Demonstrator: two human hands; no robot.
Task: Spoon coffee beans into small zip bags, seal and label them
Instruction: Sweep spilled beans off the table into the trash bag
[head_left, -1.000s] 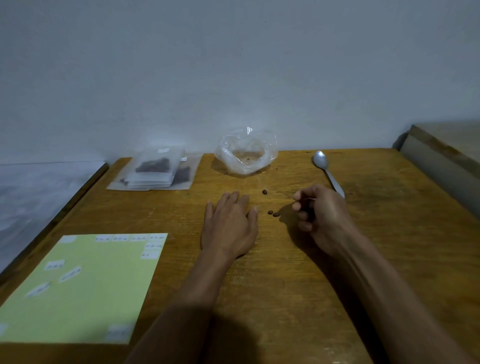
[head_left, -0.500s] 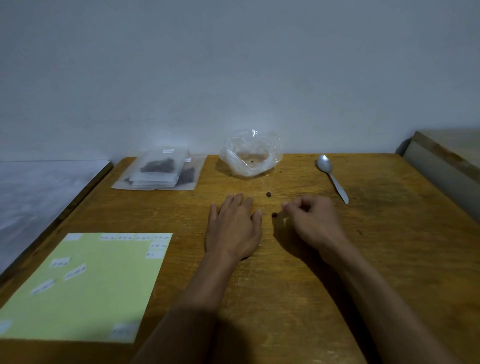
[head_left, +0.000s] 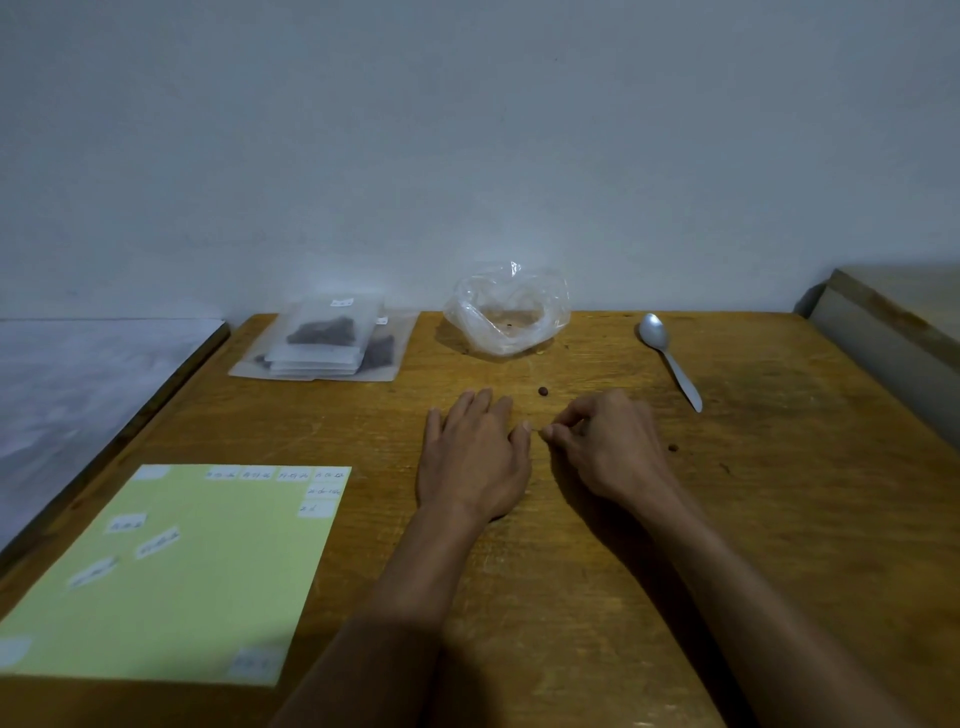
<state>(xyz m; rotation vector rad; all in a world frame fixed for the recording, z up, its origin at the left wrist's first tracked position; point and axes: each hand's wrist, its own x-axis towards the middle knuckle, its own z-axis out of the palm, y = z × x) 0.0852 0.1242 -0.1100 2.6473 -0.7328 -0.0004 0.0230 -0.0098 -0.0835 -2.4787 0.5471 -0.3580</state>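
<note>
Left hand (head_left: 472, 457) flat on table (head_left: 779, 519); right hand (head_left: 605, 447) pinched, contents unclear; stray bean (head_left: 543, 391).

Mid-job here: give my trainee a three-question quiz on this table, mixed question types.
1. True or false: the spoon lies on the table, held by no hand.
2. The clear plastic bag looks: A) heaped with beans, B) nearly empty, C) sealed and labelled?
3. Which hand lies flat, palm down?

Key: 1 true. 2 B. 3 the left hand; the right hand has curled fingers near a loose bean.
</note>
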